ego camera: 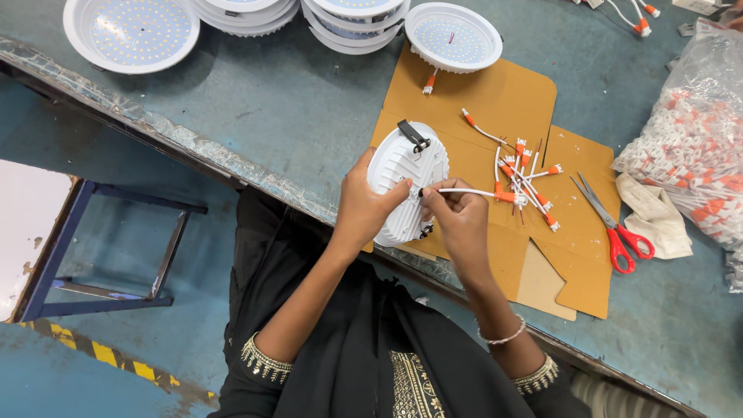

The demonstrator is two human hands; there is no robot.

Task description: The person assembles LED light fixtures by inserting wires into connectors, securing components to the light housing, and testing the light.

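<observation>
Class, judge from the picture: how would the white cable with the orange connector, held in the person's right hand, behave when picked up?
The white cable with the orange connector is thin, so probably light. It spans almost straight from the right hand, suggesting some stiffness, though it would likely droop if longer.

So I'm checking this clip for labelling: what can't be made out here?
Head view only:
- White ribbed round lamp housing: its front faces away; the left hand covers one edge.
- Thin white wire: its near end is hidden by the right hand.
- Clear plastic bag of connectors: cut off by the right edge.
</observation>
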